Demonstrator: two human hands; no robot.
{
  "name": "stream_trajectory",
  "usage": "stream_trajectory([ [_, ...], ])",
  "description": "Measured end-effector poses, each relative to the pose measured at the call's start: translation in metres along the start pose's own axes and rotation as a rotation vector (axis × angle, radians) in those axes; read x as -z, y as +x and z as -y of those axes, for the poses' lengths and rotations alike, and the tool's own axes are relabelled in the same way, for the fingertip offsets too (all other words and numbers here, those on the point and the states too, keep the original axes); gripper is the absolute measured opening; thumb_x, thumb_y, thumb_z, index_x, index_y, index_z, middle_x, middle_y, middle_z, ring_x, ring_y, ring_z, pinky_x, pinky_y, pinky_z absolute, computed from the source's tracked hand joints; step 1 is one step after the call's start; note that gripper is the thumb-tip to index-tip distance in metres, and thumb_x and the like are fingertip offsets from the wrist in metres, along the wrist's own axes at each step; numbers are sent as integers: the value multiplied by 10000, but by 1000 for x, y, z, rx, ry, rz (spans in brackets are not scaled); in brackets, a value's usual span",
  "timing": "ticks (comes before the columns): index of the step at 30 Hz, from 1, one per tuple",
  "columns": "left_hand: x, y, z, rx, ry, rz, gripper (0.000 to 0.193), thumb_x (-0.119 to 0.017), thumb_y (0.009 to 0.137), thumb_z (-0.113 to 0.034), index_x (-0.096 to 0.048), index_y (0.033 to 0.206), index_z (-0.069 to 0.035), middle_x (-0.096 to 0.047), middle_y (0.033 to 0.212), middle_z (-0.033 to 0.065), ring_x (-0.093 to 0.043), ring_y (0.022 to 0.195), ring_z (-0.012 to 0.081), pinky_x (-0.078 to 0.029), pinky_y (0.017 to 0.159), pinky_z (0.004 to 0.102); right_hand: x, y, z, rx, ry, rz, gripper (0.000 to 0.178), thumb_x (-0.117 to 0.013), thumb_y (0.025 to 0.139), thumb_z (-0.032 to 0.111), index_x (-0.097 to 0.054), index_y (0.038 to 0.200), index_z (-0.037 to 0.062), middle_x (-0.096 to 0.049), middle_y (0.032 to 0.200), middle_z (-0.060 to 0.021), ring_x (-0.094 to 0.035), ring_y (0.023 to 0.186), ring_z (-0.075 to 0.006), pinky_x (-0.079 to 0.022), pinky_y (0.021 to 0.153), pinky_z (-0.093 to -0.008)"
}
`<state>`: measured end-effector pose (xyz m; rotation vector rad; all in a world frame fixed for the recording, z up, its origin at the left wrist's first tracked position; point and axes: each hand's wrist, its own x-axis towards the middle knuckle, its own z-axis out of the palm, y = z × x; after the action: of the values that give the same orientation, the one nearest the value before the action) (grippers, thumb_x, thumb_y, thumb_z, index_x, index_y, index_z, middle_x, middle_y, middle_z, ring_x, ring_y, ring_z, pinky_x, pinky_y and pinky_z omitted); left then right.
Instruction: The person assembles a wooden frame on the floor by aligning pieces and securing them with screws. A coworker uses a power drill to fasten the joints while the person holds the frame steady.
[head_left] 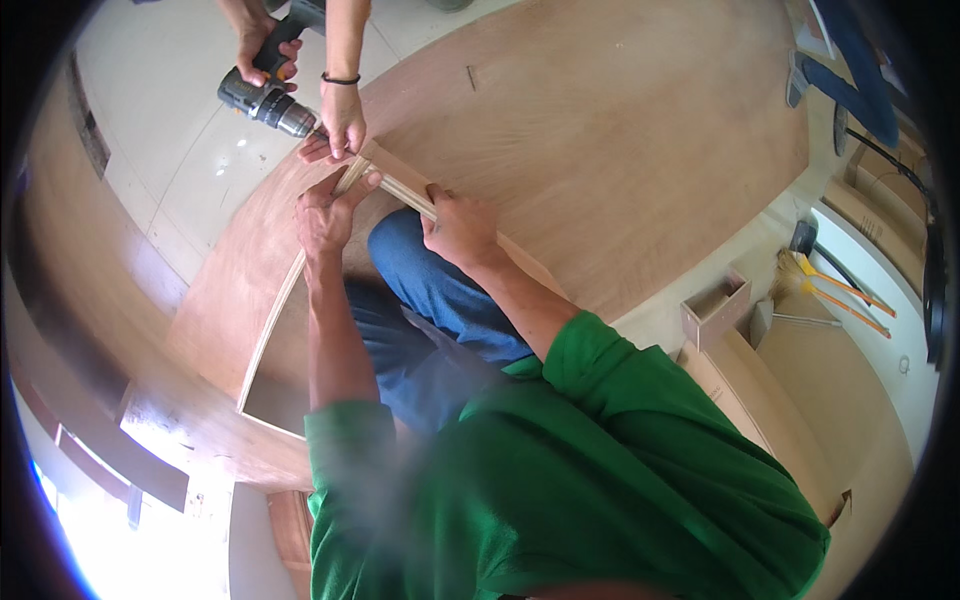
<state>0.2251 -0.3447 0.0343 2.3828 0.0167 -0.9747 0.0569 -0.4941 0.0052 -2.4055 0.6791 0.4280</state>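
Note:
Two plywood panels meet at a corner in front of me: the left panel [269, 340] runs down toward my left side, and the right panel [401, 188] slants away to the right. My left hand [325, 218] grips the left panel just below the corner, its thumb pointing up toward the joint. Further along, my right hand [460, 228] is closed over the top edge of the right panel. A co-worker's hand [268, 62] holds a dark cordless drill [268, 100] aimed at the corner. That person's other hand [342, 118] is at the drill's tip, touching the joint.
A large brown plywood sheet [620, 120] lies beneath the panels, over pale floor tiles [170, 140]. To the right stand a small open wooden box [716, 308] and a yellow-handled brush [840, 290]. Another person's blue-clad leg [850, 95] shows at the upper right.

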Motion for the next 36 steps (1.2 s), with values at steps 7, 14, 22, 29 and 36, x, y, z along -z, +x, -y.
stream_trajectory([
  [7, 0, 0, -4, -1, 29, -2, 688, -842, 846, -653, -834, 1273, -113, -812, 990, 177, -758, 983, 287, -542, 927, 423, 3, 2, -2, -32, 23, 75, 309, -744, 920, 252, -694, 1174, 81, -791, 981, -186, -782, 855, -422, -632, 759, -555],
  [14, 4, -1, -8, 43, 53, 14, 712, -841, 829, -682, -838, 1267, -120, -806, 953, 168, -754, 953, 293, -544, 915, 429, 3, 2, 2, -52, 42, 72, 295, -727, 937, 244, -694, 1175, 72, -784, 972, -197, -776, 860, -437, -631, 771, -557],
  [22, 9, -5, -15, 48, 20, 31, 719, -857, 810, -688, -846, 1249, -119, -808, 961, 170, -757, 959, 281, -550, 907, 434, 14, 5, 7, -67, 17, 122, 258, -713, 963, 275, -686, 1134, 84, -787, 1035, -210, -788, 941, -447, -644, 831, -565],
  [29, 10, -3, -11, 35, 1, 39, 697, -878, 792, -680, -854, 1235, -143, -794, 907, 125, -741, 910, 252, -547, 864, 425, 13, 5, 7, -56, 1, 84, 277, -716, 953, 276, -708, 1157, 89, -794, 982, -192, -787, 888, -436, -639, 801, -560],
  [36, 5, 2, -3, 36, 10, 9, 863, -870, 740, -755, -815, 1319, -117, -826, 1005, 158, -777, 1029, 303, -565, 936, 442, 14, 5, 7, -56, -18, 85, 280, -707, 959, 281, -714, 1169, 97, -796, 947, -190, -786, 871, -441, -636, 793, -565],
])
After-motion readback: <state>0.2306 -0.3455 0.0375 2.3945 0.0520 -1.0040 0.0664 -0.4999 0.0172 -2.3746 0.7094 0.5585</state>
